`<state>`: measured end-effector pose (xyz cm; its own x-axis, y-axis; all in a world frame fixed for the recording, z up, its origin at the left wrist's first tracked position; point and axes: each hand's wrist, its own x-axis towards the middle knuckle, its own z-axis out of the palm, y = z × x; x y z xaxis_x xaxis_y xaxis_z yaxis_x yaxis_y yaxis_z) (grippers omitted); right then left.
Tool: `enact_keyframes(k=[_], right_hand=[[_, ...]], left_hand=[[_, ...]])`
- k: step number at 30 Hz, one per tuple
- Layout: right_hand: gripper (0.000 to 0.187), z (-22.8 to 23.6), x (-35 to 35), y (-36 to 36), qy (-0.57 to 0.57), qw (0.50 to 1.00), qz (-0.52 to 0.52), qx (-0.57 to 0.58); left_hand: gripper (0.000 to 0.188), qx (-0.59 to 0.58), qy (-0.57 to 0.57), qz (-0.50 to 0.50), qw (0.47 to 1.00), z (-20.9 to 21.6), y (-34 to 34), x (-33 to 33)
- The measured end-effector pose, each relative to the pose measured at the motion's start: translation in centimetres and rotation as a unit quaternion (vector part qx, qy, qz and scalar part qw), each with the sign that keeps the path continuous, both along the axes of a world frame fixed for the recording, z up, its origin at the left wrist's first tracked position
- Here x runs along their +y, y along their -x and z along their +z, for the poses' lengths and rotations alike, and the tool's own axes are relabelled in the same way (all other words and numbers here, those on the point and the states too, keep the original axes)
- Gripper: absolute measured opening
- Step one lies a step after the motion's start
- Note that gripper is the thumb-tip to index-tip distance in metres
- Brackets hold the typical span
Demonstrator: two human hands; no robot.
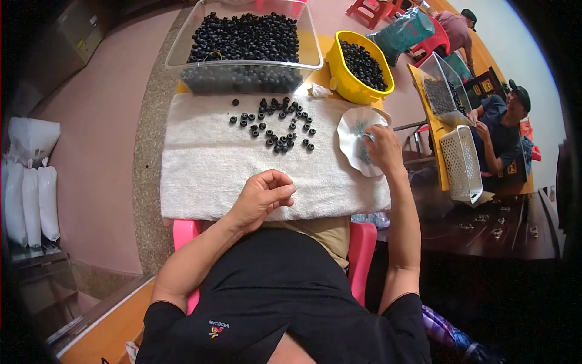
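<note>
My left hand (265,195) is held over the near part of a white towel (203,173), its fingers curled and thumb pressed to the index finger. Whatever is in that pinch is too small or hidden. At the right, my right hand (386,147) reaches into a white wavy-rimmed dish (347,142) with its fingertips drawn together. Small teal pieces (362,128) lie in the dish beside the fingers, which hide anything they grip. Beyond my left hand, loose black ring-like beads (279,145) are scattered on the towel.
At the back stand a clear tub (242,79) and a yellow basin (357,96), both filled with black beads. Crumpled white tissue (320,91) lies between them. To the right, a co-worker (503,124) sits near a white basket (462,164). White sacks (30,200) are at the left.
</note>
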<state>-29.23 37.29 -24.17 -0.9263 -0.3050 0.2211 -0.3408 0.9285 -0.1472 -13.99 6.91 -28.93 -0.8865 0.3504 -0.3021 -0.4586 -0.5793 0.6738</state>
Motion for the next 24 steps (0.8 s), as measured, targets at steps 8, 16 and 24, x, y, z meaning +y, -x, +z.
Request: enact_keyframes(k=[8, 16, 24], right_hand=[[0.017, -1.2, -0.4, -0.1, 0.009, 0.999, 0.044, -0.013], [0.014, 0.3, -2.2, -1.0, -0.09, 0.994, 0.058, -0.032], [0.014, 0.4, -2.1, -1.3, -0.082, 0.991, 0.105, -0.022]], left_hand=[[0.013, 0.004, -0.004, -0.003, 1.0, 0.0, 0.2, -0.1], [0.013, 0.003, -0.002, -0.001, 1.0, -0.1, 0.1, -0.2], [0.013, 0.01, -0.008, 0.002, 1.0, -0.3, 0.0, -0.1]])
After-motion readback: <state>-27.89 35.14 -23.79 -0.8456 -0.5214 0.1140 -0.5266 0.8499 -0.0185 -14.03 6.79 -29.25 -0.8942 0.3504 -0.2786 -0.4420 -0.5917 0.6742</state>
